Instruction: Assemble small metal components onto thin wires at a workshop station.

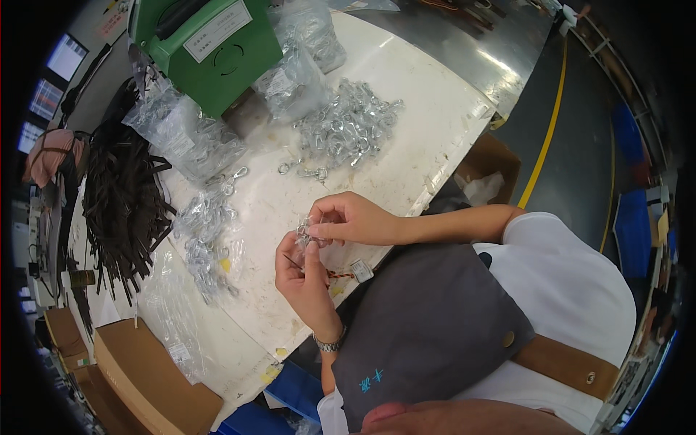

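Observation:
Close together over the near edge of the white table (268,297), my two hands are closed on one small shiny metal hook (304,230). My left hand (306,279), below a metal-banded watch, pinches it between thumb and fingers. From the other side, my right hand (355,220) grips it with thumb and forefinger. The fingers cover much of the piece, so its full shape is hidden. Just beside my hands lies a twisted red and dark cord (338,274) by a small pale block (361,270). Beyond them spreads a heap of metal hooks (348,123); another pile of metal hooks (206,232) lies to the left.
A green machine (217,54) stands at the back among clear plastic bags (185,134). Black straps (127,210) hang at the left. Cardboard boxes stand at the lower left (148,377) and beyond the right table edge (500,163). Blue bins (297,388) sit below the table.

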Available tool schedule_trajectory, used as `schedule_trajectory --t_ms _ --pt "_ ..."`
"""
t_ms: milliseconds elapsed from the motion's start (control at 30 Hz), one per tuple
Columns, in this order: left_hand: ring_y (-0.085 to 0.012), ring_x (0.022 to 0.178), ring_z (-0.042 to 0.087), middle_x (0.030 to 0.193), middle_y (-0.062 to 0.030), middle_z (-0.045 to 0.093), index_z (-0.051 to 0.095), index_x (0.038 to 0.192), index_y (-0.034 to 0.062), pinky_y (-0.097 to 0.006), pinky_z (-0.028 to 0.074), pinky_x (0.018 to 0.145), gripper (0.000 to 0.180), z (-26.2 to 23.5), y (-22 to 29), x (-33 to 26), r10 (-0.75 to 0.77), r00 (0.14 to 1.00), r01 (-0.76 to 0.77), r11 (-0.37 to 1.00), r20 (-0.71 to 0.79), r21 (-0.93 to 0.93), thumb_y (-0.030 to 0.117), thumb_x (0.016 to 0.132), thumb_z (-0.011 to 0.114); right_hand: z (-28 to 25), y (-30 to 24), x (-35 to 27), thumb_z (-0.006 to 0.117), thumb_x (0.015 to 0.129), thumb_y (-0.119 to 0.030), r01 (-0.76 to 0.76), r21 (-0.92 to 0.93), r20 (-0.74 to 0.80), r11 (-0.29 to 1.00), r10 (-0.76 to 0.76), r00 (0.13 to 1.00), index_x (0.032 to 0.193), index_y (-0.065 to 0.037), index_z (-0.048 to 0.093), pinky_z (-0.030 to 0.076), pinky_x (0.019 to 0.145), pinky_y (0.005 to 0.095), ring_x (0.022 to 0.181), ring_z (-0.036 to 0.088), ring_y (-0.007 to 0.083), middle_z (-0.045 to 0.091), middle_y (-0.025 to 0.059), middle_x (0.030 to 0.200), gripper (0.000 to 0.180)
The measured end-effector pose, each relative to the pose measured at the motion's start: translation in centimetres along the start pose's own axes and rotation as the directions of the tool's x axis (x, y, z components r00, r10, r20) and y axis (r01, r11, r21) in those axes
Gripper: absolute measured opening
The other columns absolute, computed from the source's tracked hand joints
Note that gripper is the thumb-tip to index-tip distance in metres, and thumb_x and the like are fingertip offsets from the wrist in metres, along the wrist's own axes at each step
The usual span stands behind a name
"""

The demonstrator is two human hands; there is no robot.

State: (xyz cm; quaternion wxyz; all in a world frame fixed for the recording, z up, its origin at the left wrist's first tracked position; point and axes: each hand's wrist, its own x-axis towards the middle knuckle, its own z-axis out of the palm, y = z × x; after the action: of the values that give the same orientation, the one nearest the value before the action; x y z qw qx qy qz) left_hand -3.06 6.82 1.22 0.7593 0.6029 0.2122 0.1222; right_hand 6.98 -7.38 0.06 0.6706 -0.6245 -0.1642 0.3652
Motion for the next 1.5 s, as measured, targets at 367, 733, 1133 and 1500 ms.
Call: schedule_trajectory --t_ms 367,733,1133,1500 --pt "-0.0003 0.054 0.043 0.092 -0.0062 0.072 0.064 0.113 -0.0024 -0.018 0.031 0.047 0.014 2.7 -0.3 -1.8 -0.058 0.995 0.068 0.990 0.086 -0.123 0.009 0.105 0.066 -3.4 -1.3 0.4 0.067 0.099 -0.007 0.450 -0.118 0.123 0.885 -0.437 0.891 0.094 0.001 0.064 0.052 0.084 0.0272 0.093 0.060 0.0100 0.066 0.0076 0.108 0.010" --pt "-0.0004 0.053 0.043 0.096 -0.0078 0.075 0.067 0.114 -0.0017 -0.019 0.031 0.047 0.015 4.6 -0.6 -1.2 -0.030 0.999 0.030 1.000 0.017 0.001 0.010 0.105 0.066 -3.6 1.2 -1.0 0.058 0.111 -0.024 0.093 0.207 0.112 0.974 -0.118 0.987 0.123 0.001 0.076 0.052 0.078 0.0262 0.084 0.062 0.0082 0.072 0.0034 0.096 0.033" --pt "-0.0015 0.058 0.043 0.096 -0.0079 0.074 0.072 0.111 -0.0045 -0.020 0.030 0.050 0.014 2.6 -0.1 -1.3 -0.119 0.993 0.116 0.987 -0.023 -0.110 0.006 0.102 0.069 -3.8 1.4 0.0 0.057 0.112 -0.032 0.023 0.382 0.052 0.924 -0.046 0.998 0.126 0.000 0.074 0.055 0.096 0.0327 0.109 0.070 0.0136 0.076 0.0087 0.123 0.038" --pt "-0.0005 0.057 0.045 0.097 -0.0127 0.078 0.072 0.119 -0.0065 -0.017 0.029 0.050 0.021 2.8 -0.3 -2.0 0.109 0.971 -0.090 0.991 -0.215 0.097 0.007 0.104 0.067 -2.9 1.6 -0.3 0.058 0.111 -0.029 -0.012 0.450 0.104 0.893 -0.039 0.994 0.126 0.002 0.073 0.057 0.101 0.0364 0.111 0.071 0.0182 0.076 0.0112 0.122 0.038"
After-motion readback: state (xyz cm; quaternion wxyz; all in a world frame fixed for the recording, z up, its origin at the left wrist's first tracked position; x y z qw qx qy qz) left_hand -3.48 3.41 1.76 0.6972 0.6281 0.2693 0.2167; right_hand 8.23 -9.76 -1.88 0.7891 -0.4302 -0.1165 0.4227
